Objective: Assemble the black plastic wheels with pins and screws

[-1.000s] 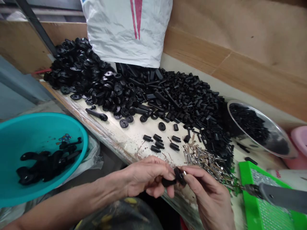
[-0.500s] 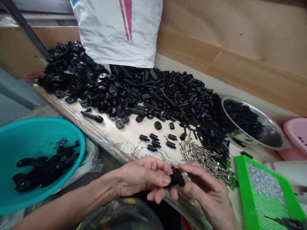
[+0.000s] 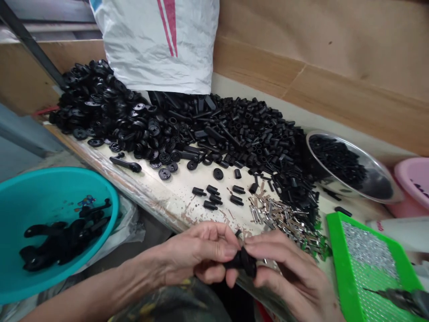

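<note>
At near edge of table [image 3: 174, 190], hands together, both clamped on one black part [image 3: 245, 264]! Left hand [image 3: 204, 250] had it pinched between thumb and fingers; right hand [image 3: 291, 270] gripped its rounded end, thumb below, fingertips above. Just beyond, six black stubs [image 3: 213, 198] lay loosely grouped, shiny metal clips [image 3: 281, 217] strewn to their right. Farther right, green tray [image 3: 338, 246] held small silvery pieces; far left, teal basin [image 3: 40, 192] held more black pieces. Behind, big dark heap [image 3: 110, 112], white sack [image 3: 157, 44] above.

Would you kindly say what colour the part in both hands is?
The part is black, in the head view.
</note>
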